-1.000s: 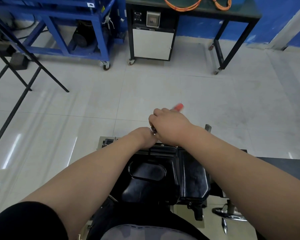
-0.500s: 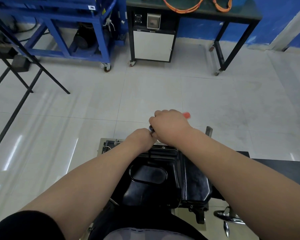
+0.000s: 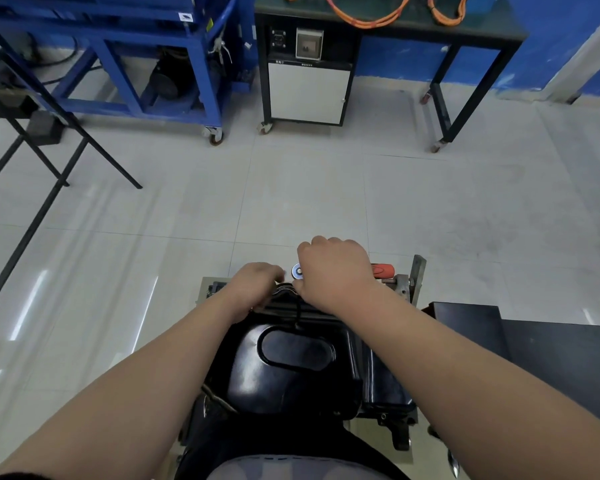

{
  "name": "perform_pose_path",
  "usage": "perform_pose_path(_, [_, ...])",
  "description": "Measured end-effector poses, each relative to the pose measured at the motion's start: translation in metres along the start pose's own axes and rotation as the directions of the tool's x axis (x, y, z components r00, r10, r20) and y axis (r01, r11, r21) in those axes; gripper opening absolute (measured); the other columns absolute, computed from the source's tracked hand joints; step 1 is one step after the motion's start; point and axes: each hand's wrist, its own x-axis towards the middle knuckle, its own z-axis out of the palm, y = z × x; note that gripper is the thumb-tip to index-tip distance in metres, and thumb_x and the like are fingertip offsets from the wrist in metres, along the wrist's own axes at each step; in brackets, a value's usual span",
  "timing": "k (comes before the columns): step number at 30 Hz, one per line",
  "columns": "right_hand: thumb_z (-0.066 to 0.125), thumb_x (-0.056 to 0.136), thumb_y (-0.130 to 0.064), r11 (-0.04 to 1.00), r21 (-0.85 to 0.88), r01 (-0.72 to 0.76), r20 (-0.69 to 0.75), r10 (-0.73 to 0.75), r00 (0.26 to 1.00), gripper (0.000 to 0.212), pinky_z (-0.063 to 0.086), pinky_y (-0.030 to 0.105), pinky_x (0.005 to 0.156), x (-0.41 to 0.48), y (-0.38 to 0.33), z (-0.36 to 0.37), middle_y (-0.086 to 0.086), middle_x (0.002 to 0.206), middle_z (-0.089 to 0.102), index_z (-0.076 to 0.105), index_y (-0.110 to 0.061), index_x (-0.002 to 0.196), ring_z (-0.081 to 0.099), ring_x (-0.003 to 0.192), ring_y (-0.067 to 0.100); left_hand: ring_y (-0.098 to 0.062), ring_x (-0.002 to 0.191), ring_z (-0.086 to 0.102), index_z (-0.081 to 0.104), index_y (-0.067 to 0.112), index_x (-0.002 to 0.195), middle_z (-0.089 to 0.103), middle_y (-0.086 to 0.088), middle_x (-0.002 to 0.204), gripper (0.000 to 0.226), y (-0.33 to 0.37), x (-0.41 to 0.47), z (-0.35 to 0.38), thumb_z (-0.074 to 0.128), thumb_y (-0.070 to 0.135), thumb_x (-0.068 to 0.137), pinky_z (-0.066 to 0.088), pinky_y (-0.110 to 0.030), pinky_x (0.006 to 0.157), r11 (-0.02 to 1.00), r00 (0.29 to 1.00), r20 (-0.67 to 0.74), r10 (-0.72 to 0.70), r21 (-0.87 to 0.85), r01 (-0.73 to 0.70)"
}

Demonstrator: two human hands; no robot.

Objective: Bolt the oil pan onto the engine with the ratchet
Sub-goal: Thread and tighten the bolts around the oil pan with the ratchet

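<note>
Black oil pan (image 3: 284,375) sits dead centre, bottom up. Right hand (image 3: 333,271) is wrapped round the ratchet (image 3: 383,270) at the pan's far rim. Left hand (image 3: 253,289) curls beside the ratchet head, can't tell what it's gripping. I'd go short swings, socket square.

I had one view, from the wide-angle camera worn on the person's head. It looked forward and steeply down, sitting close above the oil pan (image 3: 291,372) at the near edge, where the left forearm (image 3: 136,393) and right forearm (image 3: 465,375) reached in from the near corners. Farther out it took in the tiled floor (image 3: 291,195), then the blue cart (image 3: 136,64) far left and the black table (image 3: 465,29) far right.
</note>
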Motion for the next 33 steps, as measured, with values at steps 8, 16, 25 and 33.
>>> perform_pose_path(8, [0.053, 0.085, -0.039, 0.993, 0.042, -0.108, -0.004, 0.108, 0.994, 0.022, 0.028, 0.029, 0.062, -0.005, -0.006, 0.003, 0.002, 0.095, 0.062, 0.056, -0.019, 0.093, 0.061, 0.085, 0.027, -0.010, 0.036, 0.031, 0.044, 0.013, 0.079, 0.036, 0.000, 0.059, 0.022, 0.003, -0.001, -0.019, 0.023, 0.007, 0.084, 0.021, -0.010, 0.034, 0.607, 0.941, 0.119, -0.316, -0.737, 0.297])
perform_pose_path(16, [0.053, 0.084, -0.042, 0.973, 0.023, -0.231, -0.040, 0.232, 0.972, 0.021, 0.026, 0.029, 0.059, -0.009, -0.017, 0.007, 0.001, 0.093, 0.063, 0.057, -0.022, 0.090, 0.062, 0.084, 0.025, -0.007, 0.032, 0.038, 0.045, 0.013, 0.077, 0.046, 0.002, 0.053, 0.027, -0.004, -0.001, -0.025, 0.025, 0.005, 0.093, 0.019, -0.012, 0.029, 0.606, 0.932, 0.214, -0.292, -0.713, 0.354])
perform_pose_path(25, [0.045, 0.090, -0.039, 0.973, 0.147, -0.175, 0.083, 0.164, 0.983, 0.020, 0.035, 0.033, 0.076, -0.016, -0.011, 0.011, -0.003, 0.100, 0.063, 0.053, -0.022, 0.099, 0.058, 0.092, 0.023, -0.007, 0.032, 0.029, 0.052, 0.014, 0.091, 0.037, 0.003, 0.053, 0.015, -0.006, -0.001, -0.035, 0.039, 0.020, 0.097, 0.017, -0.013, 0.033, 0.925, 0.972, 0.162, -0.172, -0.313, 0.216])
perform_pose_path(33, [0.053, 0.081, -0.035, 0.835, 0.415, -0.361, -0.067, 0.424, 0.903, 0.006, 0.042, 0.029, 0.065, -0.025, 0.013, -0.020, -0.014, 0.069, 0.054, 0.054, -0.029, 0.084, 0.053, 0.073, 0.017, -0.009, 0.034, 0.029, 0.050, 0.013, 0.087, 0.041, 0.000, 0.057, 0.017, -0.002, 0.011, -0.040, 0.034, 0.015, 0.090, 0.017, -0.014, 0.035, 0.970, 0.979, 0.147, -0.138, -0.182, 0.164])
